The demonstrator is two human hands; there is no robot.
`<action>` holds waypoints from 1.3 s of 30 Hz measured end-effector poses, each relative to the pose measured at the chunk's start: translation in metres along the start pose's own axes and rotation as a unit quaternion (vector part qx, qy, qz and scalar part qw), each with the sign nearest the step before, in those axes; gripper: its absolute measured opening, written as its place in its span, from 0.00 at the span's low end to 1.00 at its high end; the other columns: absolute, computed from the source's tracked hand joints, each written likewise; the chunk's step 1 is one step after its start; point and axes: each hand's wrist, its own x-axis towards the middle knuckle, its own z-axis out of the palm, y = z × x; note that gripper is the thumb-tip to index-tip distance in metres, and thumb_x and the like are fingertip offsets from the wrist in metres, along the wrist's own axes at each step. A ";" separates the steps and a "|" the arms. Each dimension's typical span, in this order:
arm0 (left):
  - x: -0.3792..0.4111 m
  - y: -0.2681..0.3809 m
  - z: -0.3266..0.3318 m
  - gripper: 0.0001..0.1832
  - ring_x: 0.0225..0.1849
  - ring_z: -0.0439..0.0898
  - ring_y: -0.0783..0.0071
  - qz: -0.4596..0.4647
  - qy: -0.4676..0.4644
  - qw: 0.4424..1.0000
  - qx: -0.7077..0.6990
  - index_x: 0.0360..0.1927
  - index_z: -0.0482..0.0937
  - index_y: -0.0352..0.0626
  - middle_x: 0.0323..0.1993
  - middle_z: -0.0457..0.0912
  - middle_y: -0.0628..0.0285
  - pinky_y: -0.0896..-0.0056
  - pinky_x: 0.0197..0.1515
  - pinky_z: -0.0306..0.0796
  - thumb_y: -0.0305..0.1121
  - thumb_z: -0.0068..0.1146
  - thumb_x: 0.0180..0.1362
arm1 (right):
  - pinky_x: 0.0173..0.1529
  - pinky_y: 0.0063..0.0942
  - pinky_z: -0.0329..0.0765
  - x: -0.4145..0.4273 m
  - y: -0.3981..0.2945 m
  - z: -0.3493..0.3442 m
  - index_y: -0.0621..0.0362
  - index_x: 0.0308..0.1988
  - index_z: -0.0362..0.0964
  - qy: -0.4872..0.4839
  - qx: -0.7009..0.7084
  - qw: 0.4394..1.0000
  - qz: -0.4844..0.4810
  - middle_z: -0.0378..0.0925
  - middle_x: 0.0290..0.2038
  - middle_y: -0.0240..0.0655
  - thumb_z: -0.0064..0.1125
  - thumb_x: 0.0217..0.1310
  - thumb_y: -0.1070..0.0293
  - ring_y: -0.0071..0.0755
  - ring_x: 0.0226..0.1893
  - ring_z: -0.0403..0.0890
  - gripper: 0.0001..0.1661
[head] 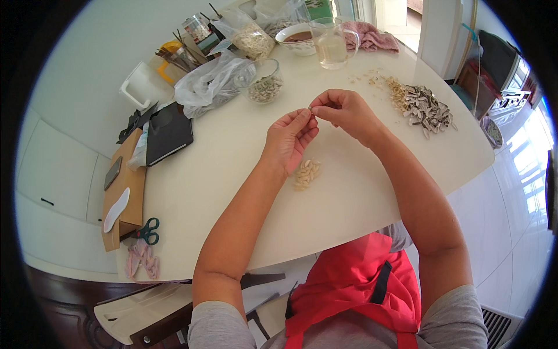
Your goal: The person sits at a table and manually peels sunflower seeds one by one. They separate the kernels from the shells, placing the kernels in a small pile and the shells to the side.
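My left hand [291,135] and my right hand [346,114] meet fingertip to fingertip over the middle of the white table [209,192]. Between their thumbs and forefingers they pinch one small seed, mostly hidden by the fingers. A little pile of pale shelled kernels [307,173] lies just below my left hand, on the near side. To the right of my right hand is a heap of striped sunflower seed shells [425,109], with paler fragments [394,94] along its left edge. Beyond my hands stands a glass bowl [264,85] holding unshelled seeds.
At the back are a glass mug [332,50], a bowl of dark liquid [298,38], a pink cloth [370,37] and a plastic bag [211,85]. Along the left lie a black case [170,135], a cardboard box [130,174], a phone [113,173] and scissors [149,232].
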 end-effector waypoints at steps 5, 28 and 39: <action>-0.004 -0.002 0.007 0.05 0.31 0.77 0.77 0.059 0.025 0.998 0.028 0.34 0.73 0.37 0.30 0.77 0.63 0.78 0.40 0.75 0.24 0.53 0.54 | 0.30 0.16 0.69 0.002 0.005 0.003 0.65 0.33 0.73 0.014 0.000 1.000 0.010 0.75 0.27 0.32 0.56 0.50 0.68 0.17 0.26 0.72 0.12; -0.004 0.000 0.006 0.03 0.32 0.77 0.77 0.058 0.030 0.997 0.051 0.33 0.74 0.37 0.28 0.77 0.62 0.77 0.38 0.75 0.24 0.52 0.54 | 0.25 0.18 0.64 0.003 0.011 0.010 0.66 0.27 0.71 0.020 0.177 0.981 0.079 0.71 0.22 0.30 0.56 0.48 0.70 0.19 0.21 0.67 0.09; -0.007 0.002 0.011 0.08 0.31 0.78 0.76 0.105 0.068 0.973 0.195 0.35 0.76 0.35 0.31 0.79 0.61 0.77 0.38 0.74 0.29 0.53 0.56 | 0.28 0.23 0.72 -0.001 0.012 0.021 0.65 0.27 0.73 0.127 -0.170 0.971 -0.110 0.76 0.21 0.37 0.57 0.46 0.68 0.24 0.22 0.74 0.10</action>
